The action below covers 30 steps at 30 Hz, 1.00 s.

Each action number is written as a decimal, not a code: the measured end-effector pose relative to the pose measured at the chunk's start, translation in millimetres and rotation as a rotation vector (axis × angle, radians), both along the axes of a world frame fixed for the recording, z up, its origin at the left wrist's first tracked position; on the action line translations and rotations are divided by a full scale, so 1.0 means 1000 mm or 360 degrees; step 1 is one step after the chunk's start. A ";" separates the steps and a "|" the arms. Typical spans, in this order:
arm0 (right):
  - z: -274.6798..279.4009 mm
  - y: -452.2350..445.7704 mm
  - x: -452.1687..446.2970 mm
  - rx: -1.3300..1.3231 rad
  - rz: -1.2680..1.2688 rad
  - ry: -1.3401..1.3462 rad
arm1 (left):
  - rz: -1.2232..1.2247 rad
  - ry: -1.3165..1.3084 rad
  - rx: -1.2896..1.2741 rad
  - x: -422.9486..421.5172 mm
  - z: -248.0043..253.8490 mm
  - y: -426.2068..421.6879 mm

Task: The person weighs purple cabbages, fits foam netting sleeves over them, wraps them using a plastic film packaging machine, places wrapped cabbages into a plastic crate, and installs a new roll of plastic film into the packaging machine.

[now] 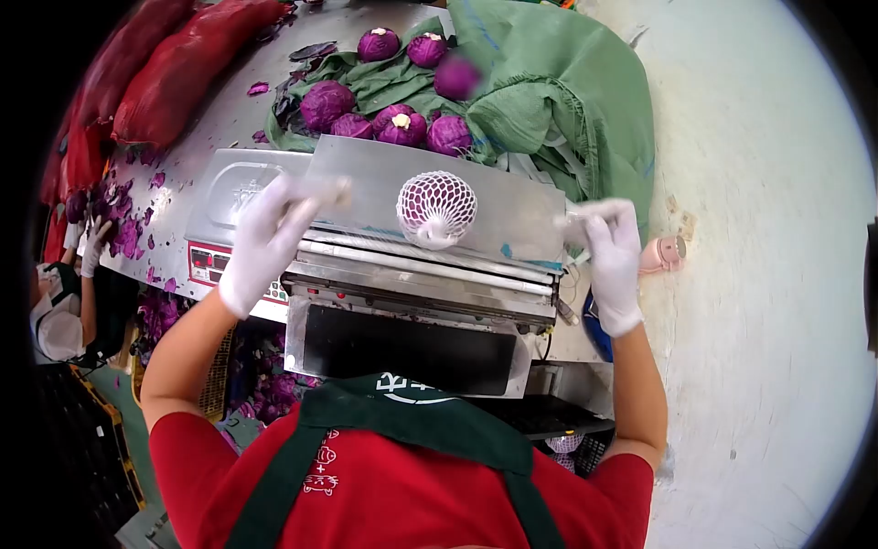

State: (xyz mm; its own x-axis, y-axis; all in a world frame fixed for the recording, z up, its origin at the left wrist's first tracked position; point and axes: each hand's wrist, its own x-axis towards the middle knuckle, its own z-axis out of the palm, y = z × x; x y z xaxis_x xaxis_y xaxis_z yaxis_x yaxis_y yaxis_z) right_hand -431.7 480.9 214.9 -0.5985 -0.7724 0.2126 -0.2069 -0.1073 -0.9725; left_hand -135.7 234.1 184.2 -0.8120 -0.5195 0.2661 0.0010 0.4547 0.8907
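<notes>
A purple cabbage in a white foam net (437,209) sits on the grey plate (530,206) of a film-wrapping machine (430,279). To its left, my left hand (267,240), white-gloved, is raised with thumb and fingers pinched together. My right hand (611,261), also gloved, pinches at the plate's right edge. Both sets of fingertips are blurred. Clear plastic film (384,236) shows faintly between the hands, near the rollers; its edges are hard to make out.
Several bare purple cabbages (400,125) lie on green cloth (567,82) behind the plate. A scale (219,206) stands at left, near red net sacks (187,73). A pink bottle (663,254) is right of my hand. Another person's gloved hand (93,247) works among leaf scraps.
</notes>
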 end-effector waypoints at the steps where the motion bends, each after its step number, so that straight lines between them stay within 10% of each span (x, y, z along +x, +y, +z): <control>1: -0.020 -0.019 -0.015 -0.0025 -0.0029 0.0428 | -0.0035 0.0075 -0.0125 -0.022 0.004 -0.005; 5: -0.088 -0.076 -0.040 0.0770 0.0352 0.2035 | -0.0444 -0.0171 -0.0871 -0.100 -0.053 -0.035; 11: -0.108 -0.082 -0.013 0.0484 0.0842 -0.0135 | -0.0343 -0.0441 0.0024 -0.126 -0.072 -0.008; 15: -0.063 -0.038 0.026 0.0871 0.1165 -0.0331 | -0.0351 -0.0657 0.0585 -0.098 -0.078 0.031; 21: -0.082 0.050 0.088 0.1269 0.1097 -0.1793 | -0.0605 -0.1262 0.1887 -0.031 -0.059 0.102; 27: -0.144 0.075 0.115 0.1251 0.0989 -0.1718 | -0.0485 -0.1200 0.2014 -0.008 -0.105 0.125; 30: -0.161 0.091 0.113 0.1215 0.0819 -0.1960 | -0.0403 -0.0885 0.1363 0.032 -0.139 0.133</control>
State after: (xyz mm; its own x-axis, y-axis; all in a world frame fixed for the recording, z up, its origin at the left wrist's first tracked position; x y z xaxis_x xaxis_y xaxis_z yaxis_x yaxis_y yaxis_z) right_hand -318.4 571.9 54.1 0.2567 -0.6353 -0.7284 0.6432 0.6748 -0.3619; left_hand -103.2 367.3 45.1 -0.8181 -0.1560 -0.5535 -0.4998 -0.2832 0.8186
